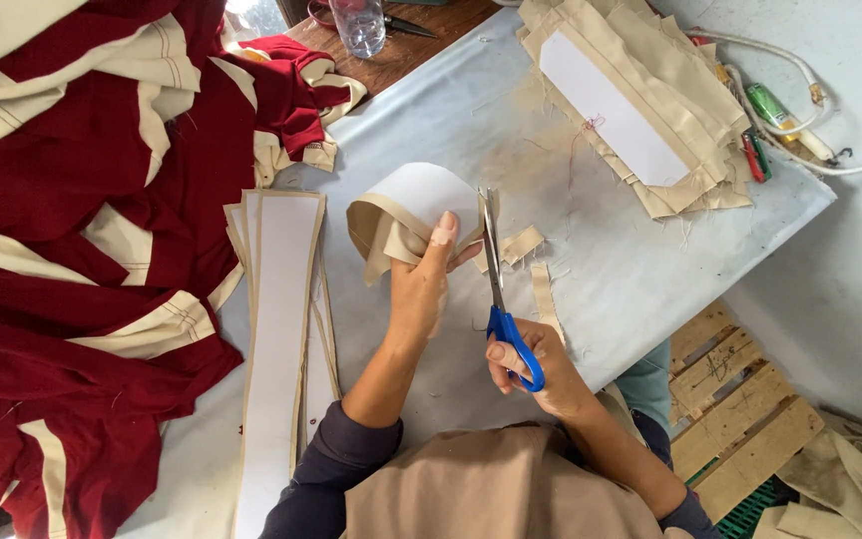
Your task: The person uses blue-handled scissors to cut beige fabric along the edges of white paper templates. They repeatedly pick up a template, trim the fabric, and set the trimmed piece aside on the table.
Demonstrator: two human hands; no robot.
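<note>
My left hand (421,284) holds a curled beige fabric piece with white backing (411,205) above the white table (631,269). My right hand (536,364) grips blue-handled scissors (499,299); their blades point away from me and run along the right edge of the fabric piece. A narrow beige strip (545,299) and a small offcut (521,245) lie on the table just right of the blades.
A stack of long white-backed strips (281,329) lies to the left. Red and cream garments (82,230) cover the left side. A pile of beige pieces (641,100) sits at the far right, with lighters (775,105), a cable (810,150), a plastic bottle (359,25) and a wooden pallet (740,399).
</note>
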